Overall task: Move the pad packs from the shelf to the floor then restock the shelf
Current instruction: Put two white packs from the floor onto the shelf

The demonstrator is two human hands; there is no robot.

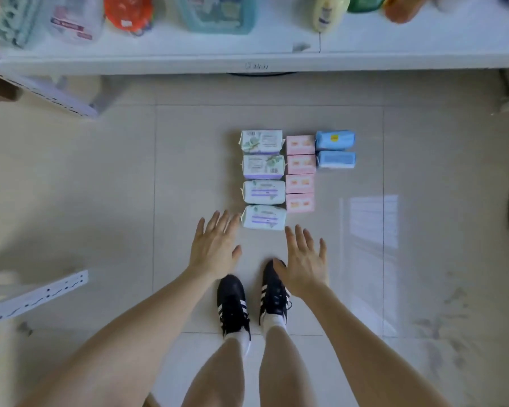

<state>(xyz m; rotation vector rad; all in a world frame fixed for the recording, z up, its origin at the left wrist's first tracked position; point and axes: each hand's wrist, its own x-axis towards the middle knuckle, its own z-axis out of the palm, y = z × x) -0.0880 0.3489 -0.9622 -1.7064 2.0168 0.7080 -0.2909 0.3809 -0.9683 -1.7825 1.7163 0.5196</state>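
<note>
Both arms are bare from the wrist up, with no sleeves, watch, rings or bracelets to be seen. The left hand [215,248] and the right hand [304,265] are ungloved, with short, unpainted nails. The legs are bare below the knee. The left shoe [232,304] and the right shoe [274,292] are black lace-up trainers with white side stripes and black laces. White socks [272,321] rise just above each shoe's collar.
</note>
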